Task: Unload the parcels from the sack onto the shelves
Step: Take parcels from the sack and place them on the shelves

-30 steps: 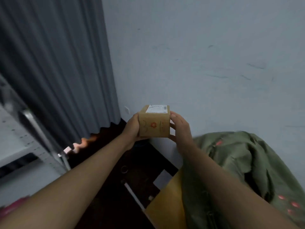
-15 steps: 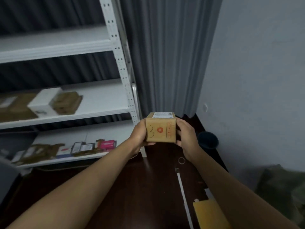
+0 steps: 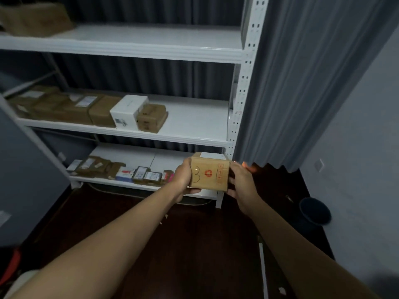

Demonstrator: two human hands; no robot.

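I hold a small brown cardboard parcel (image 3: 209, 176) with a red mark and a white label on top, in front of the white shelving unit (image 3: 237, 117). My left hand (image 3: 183, 176) grips its left side and my right hand (image 3: 240, 180) grips its right side. The parcel hangs level with the right end of the bottom shelf (image 3: 151, 156). The middle shelf (image 3: 194, 126) carries a row of brown parcels (image 3: 71, 106), a white box (image 3: 128, 111) and a small brown box (image 3: 152, 117). The sack is out of view.
Flat packets (image 3: 121, 171) lie along the bottom shelf's front. A brown box (image 3: 34, 18) sits on the top shelf at left. A grey curtain (image 3: 302, 83) hangs right of the shelving; a dark round bin (image 3: 315, 210) stands on the dark floor by the wall. A grey panel (image 3: 23, 175) is at left.
My view has swung left from the wall and the green sack to the shelving. Both hands kept hold of the parcel and brought it toward the bottom shelf's right end.
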